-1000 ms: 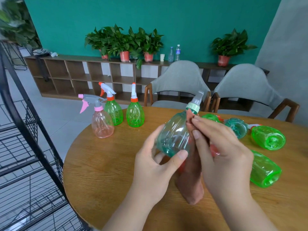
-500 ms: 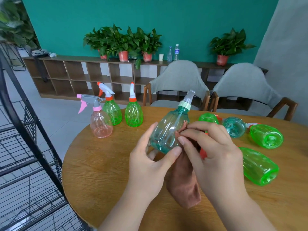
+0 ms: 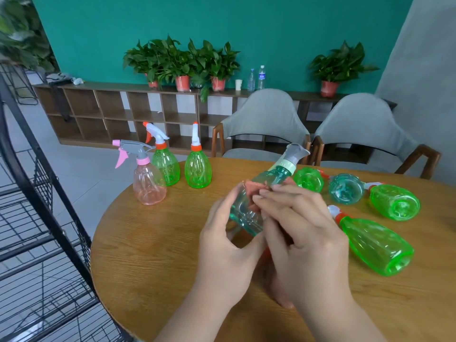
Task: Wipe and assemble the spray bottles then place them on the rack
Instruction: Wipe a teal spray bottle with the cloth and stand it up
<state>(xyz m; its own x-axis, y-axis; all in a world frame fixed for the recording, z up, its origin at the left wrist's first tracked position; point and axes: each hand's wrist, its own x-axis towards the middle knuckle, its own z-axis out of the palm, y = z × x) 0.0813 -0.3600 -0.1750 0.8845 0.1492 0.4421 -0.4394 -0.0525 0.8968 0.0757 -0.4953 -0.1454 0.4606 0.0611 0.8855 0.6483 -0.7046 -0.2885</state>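
Head view: the left hand (image 3: 225, 245), grip clamped round the teal spray bottle (image 3: 246, 214), holds it tilted above the desk (image 3: 153, 255). The right hand (image 3: 304, 239), grip clamped on a pink cloth (image 3: 254, 190), presses it against the bottle's side.

We're looking at a round wooden table (image 3: 148, 255) with two grey chairs (image 3: 266, 114) on its far side. Behind them a low cubby shelf (image 3: 111, 107) runs along the teal wall (image 3: 246, 25), carrying potted plants (image 3: 182, 62), two water bottles (image 3: 256, 79) and a white cup (image 3: 238, 84).
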